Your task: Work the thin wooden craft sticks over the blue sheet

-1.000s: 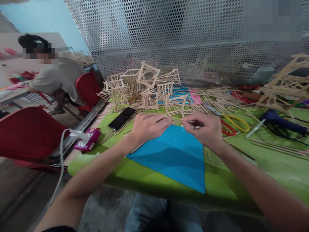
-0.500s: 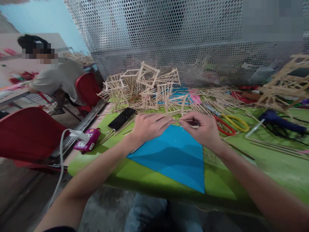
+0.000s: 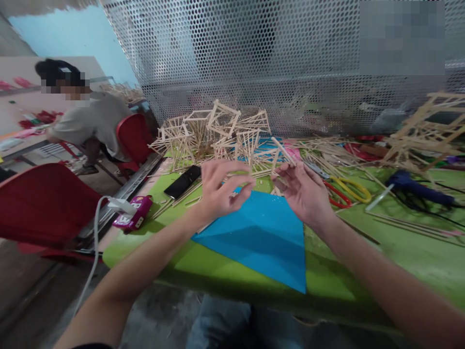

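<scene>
My right hand (image 3: 304, 193) is raised just above the green table (image 3: 399, 252), palm turned to the left, fingers pinched on a thin wooden stick (image 3: 284, 151) that points up and away. My left hand (image 3: 221, 190) hovers beside it with curved fingers held apart and nothing visible in them. Below both hands a blue paper triangle (image 3: 259, 235) lies flat on the table. A heap of glued stick frames (image 3: 214, 133) stands just beyond the hands.
A black phone (image 3: 181, 182), a pink box (image 3: 132, 218) with a white cable, yellow-and-red scissors (image 3: 347, 191) and a blue glue gun (image 3: 417, 190) lie on the table. A perforated metal screen (image 3: 254, 63) backs it. Red chairs (image 3: 43, 203) and a seated person (image 3: 87, 121) are at left.
Both hands have lifted off the blue paper and turned palms inward. The left fingers have spread apart. The right hand now holds the stick tilted upward.
</scene>
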The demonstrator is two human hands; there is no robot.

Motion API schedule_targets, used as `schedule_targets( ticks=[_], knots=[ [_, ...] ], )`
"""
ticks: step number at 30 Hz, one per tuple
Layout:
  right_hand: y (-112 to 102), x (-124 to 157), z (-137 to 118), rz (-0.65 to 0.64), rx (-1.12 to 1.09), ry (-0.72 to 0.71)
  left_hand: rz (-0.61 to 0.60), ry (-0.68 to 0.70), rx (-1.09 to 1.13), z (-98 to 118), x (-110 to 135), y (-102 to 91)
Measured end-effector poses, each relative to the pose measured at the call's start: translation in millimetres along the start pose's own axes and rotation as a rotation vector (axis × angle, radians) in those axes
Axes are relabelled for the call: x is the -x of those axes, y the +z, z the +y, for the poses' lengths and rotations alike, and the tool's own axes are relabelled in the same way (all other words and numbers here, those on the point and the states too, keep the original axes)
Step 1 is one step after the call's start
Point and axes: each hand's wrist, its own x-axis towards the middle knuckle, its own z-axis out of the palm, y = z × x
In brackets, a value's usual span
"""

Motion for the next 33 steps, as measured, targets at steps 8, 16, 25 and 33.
schedule_targets(
  ticks=[8,16,25,33],
  knots=[
    [16.0,10.2,-3.3,-0.091,0.094,-0.076,-0.112,-0.356,0.552,13.3,-14.0,12.8],
    [19.2,14.5,-2.7,-0.132,0.135,-0.12,-0.096,-0.495,0.626,12.9,-6.7,22.5],
    [19.6,15.7,1.4,-0.141,0.158,-0.174,-0.135,-0.492,0.677,16.8,-15.2,12.3],
    [17.8,20.4,4.7,-0.203,0.145,-0.181,-0.206,-0.542,0.793,12.2,-13.5,17.4]
  ],
)
